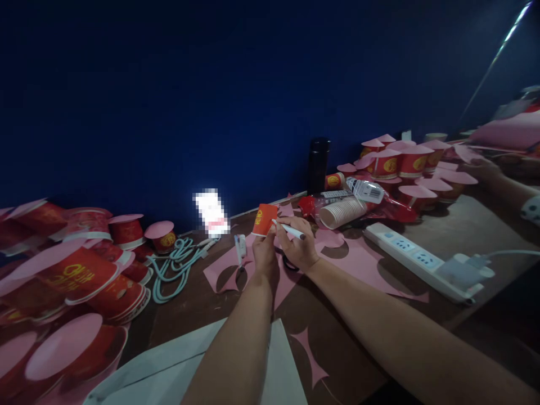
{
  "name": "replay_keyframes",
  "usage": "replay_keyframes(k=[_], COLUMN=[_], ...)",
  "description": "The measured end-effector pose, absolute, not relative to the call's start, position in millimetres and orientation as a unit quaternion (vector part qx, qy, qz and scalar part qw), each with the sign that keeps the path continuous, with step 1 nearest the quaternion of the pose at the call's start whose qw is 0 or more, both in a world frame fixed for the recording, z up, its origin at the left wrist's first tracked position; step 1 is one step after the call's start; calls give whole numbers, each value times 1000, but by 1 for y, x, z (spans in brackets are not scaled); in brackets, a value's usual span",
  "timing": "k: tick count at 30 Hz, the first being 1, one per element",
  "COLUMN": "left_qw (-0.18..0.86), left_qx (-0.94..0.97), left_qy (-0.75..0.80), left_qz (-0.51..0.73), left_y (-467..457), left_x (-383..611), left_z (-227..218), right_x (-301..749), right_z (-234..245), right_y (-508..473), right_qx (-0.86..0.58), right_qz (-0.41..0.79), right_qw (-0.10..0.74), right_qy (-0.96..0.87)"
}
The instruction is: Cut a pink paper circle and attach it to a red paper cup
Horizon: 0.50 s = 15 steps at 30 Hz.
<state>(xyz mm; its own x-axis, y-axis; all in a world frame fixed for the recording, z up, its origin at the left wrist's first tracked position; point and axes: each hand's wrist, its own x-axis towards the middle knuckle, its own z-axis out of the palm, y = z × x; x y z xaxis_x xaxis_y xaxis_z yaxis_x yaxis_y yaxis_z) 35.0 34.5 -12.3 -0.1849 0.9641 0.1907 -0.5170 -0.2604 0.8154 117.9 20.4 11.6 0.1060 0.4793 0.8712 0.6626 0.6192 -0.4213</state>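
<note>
Head view, left hand (264,253) gripping a red cup (265,219) above pink paper (363,264) on the table (455,225), right hand (298,247) closed around a white pen (291,230) touching the cup, power strip (417,259) to the right.

From my end of the feed this looks like a small hand-craft workshop. Taking the white power strip (415,256) as the anchor: just behind it there's a crowd of red paper cups (405,163) capped with pink discs, a second heap (76,275) far to its left, and pink paper sheets (363,261) with round holes cut out just left of it. It's all on one brown worktable (447,219) against a dark blue wall (211,84).
</note>
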Motion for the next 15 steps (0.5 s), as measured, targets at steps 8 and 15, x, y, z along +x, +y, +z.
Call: replay_keyframes(k=[8, 15], left_qw=[526, 529], left_qx=[375, 355], left_qy=[290, 315], left_qz=[706, 704], left_y=[36, 35], left_x=[35, 35], left_z=[-16, -11], right_x=[119, 119], right_z=[12, 12], right_y=[21, 21], right_qx=[-426, -423], right_qz=[-87, -91], right_qw=[610, 612], right_qy=[-663, -662])
